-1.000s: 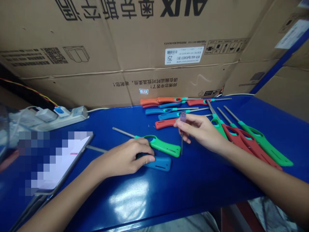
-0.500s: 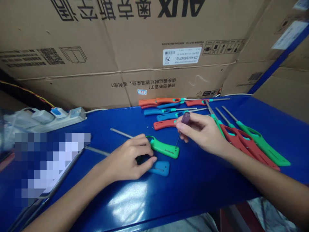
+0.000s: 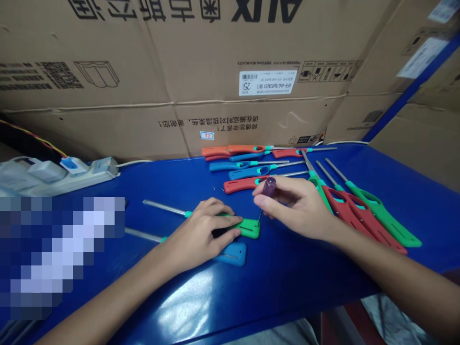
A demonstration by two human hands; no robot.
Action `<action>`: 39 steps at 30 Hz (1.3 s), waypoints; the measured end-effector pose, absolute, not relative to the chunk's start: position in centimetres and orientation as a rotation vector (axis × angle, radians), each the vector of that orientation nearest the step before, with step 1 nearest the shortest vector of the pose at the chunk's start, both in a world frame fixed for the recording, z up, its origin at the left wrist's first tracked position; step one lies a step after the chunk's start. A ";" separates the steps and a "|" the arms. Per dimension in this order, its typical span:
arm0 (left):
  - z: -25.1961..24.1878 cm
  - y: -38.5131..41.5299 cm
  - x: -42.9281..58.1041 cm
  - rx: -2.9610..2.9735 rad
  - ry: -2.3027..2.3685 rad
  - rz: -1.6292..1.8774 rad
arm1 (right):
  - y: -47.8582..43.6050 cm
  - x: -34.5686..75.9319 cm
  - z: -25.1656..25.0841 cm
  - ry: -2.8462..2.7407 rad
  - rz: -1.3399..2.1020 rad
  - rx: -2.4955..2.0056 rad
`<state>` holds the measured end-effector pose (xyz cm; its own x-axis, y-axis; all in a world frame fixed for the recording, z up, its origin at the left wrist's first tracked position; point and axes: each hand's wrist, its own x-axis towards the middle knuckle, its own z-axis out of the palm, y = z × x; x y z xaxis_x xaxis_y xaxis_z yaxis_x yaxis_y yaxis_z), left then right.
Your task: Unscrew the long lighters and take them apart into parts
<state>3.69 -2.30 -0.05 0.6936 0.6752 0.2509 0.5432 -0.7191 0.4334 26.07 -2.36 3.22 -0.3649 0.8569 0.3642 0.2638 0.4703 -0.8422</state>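
Observation:
My left hand (image 3: pixel 204 232) lies over the handle of a green long-nosed lighter (image 3: pixel 249 226) on the blue table (image 3: pixel 287 273), fingers pressed down on it. A blue lighter (image 3: pixel 233 253) lies just in front of it, partly under the same hand. My right hand (image 3: pixel 296 206) pinches a small screwdriver (image 3: pixel 268 188) with a purple handle. Its thin tip points down at the butt end of the green lighter.
Several lighters in orange, blue and red (image 3: pixel 247 163) lie at the back by the cardboard boxes (image 3: pixel 201 72). More red and green ones (image 3: pixel 362 208) fan out on the right. A white power strip (image 3: pixel 61 175) sits at the left, with a blurred flat device (image 3: pixel 61 249) in front.
My left hand shifted from the blue lighter onto the green one. The right hand lowered the screwdriver and brought its tip to the green lighter's end.

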 end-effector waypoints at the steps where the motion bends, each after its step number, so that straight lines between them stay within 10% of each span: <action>1: 0.0 -2.3 3.7 2.553 0.951 0.580 | -2.4 26.1 3.2 -1.874 0.883 -0.939; 39: -0.3 -2.1 3.7 2.524 0.901 0.579 | -3.2 27.2 5.0 -2.200 0.505 -0.754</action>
